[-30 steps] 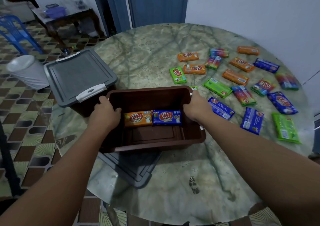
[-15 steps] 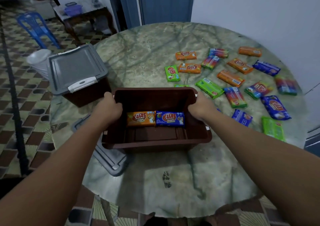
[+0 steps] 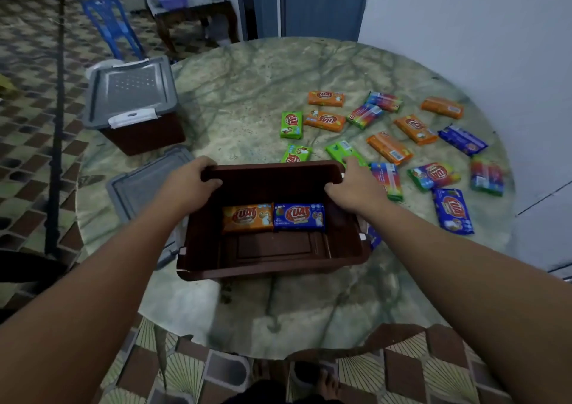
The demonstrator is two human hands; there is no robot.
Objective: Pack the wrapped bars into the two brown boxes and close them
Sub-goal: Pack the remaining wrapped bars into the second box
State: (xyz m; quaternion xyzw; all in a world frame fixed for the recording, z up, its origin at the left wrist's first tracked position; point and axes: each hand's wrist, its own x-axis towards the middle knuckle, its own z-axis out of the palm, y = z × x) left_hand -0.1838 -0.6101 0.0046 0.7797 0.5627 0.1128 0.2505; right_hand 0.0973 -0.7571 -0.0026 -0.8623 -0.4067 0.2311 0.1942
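The open brown box sits at centre frame on the round bench, holding an orange bar and a blue bar side by side. The left hand grips its upper-left rim, fingers curled over the edge; the right hand grips the upper-right rim likewise. Bare benchtop lies below the box. A grey lid at its left is partly hidden by the left arm. Loose bars scatter at right, some blurred. The lidded second box stands upper left at the bench edge.
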